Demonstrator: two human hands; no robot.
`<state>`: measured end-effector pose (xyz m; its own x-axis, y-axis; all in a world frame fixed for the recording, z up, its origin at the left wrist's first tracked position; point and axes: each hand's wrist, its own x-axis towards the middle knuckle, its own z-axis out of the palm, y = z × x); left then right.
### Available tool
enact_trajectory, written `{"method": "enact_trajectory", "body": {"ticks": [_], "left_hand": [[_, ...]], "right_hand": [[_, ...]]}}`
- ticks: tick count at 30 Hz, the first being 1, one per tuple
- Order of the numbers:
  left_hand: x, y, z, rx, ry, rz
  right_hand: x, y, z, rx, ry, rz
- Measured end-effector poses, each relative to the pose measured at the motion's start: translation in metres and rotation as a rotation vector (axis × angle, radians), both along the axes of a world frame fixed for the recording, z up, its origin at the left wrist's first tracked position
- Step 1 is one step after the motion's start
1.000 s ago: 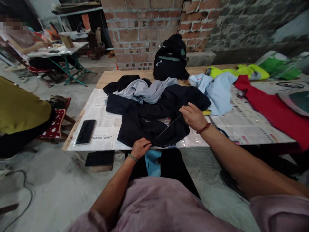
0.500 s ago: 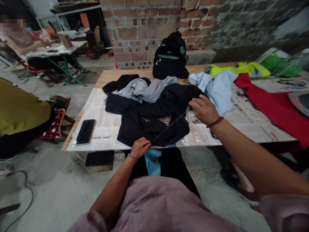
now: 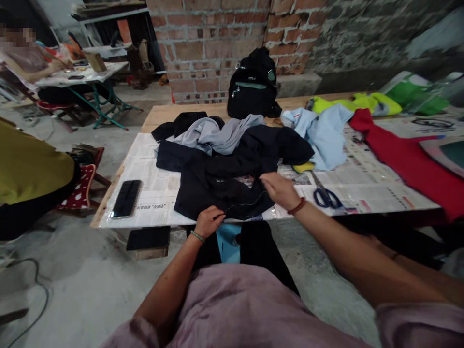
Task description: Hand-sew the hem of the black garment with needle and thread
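My left hand (image 3: 209, 222) is closed in a pinch on the near edge of a black garment (image 3: 195, 186), at the table's front edge. A thin pale thread (image 3: 246, 204) runs from the cloth by those fingers to my right hand (image 3: 281, 191). It sags in a slack curve over the dark fabric. The fingers of my right hand are pinched together on the thread, just above the garment's right side; any needle there is too small to make out. Dark blue-handled scissors (image 3: 328, 198) lie to the right of that hand.
Newspaper covers the table (image 3: 145, 203). On it lie a phone (image 3: 126, 198), grey cloth (image 3: 217, 135), a light blue garment (image 3: 326, 133) and red cloth (image 3: 395, 164). A black backpack (image 3: 250, 87) stands at the back. Another phone (image 3: 148, 238) sits below the edge. People sit at left.
My right hand has come down and left, nearer to my left hand. The thread, taut before, now hangs slack. The scissors and something yellow are uncovered. My left hand keeps its place.
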<state>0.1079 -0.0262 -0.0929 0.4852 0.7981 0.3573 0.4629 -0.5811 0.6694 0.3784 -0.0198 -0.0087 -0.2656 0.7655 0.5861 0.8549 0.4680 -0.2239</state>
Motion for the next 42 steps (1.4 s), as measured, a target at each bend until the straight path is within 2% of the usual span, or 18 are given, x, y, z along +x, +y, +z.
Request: {"method": "enact_trajectory", "body": {"ticks": [4,6,9,13,18,21,27,30,33,37,42], "left_hand": [[0.0,0.0,0.0,-0.002,0.011,0.003],[0.0,-0.001,0.0,-0.003,0.024,-0.007],[-0.001,-0.001,0.0,0.008,0.049,-0.025],[-0.001,-0.001,0.001,0.041,0.114,-0.048],[-0.003,0.004,0.01,0.067,0.309,-0.085],[-0.006,0.009,0.014,0.03,0.335,-0.074],[0.002,0.013,0.015,-0.059,0.237,0.045],[0.01,0.011,0.02,-0.054,0.266,0.097],[0.015,0.01,0.025,-0.041,0.324,0.097],[0.02,0.008,0.024,-0.012,0.337,0.048],[0.025,-0.003,0.011,0.139,0.253,-0.042]], "right_hand": [[-0.069,-0.029,-0.048,-0.281,0.504,0.027],[-0.089,-0.037,-0.069,-0.381,0.647,0.011],[-0.092,-0.038,-0.092,-0.404,0.686,-0.045],[-0.071,-0.027,-0.105,-0.295,0.574,-0.102],[-0.043,-0.01,-0.103,-0.18,0.418,-0.129],[-0.027,-0.001,-0.101,-0.167,0.403,-0.18],[-0.011,0.005,-0.099,-0.219,0.521,-0.209],[-0.016,-0.001,-0.095,-0.305,0.689,-0.228],[-0.026,-0.013,-0.087,-0.325,0.841,-0.229],[-0.042,-0.027,-0.07,-0.342,0.85,-0.113],[-0.053,-0.024,-0.052,-0.385,0.633,0.082]]}}
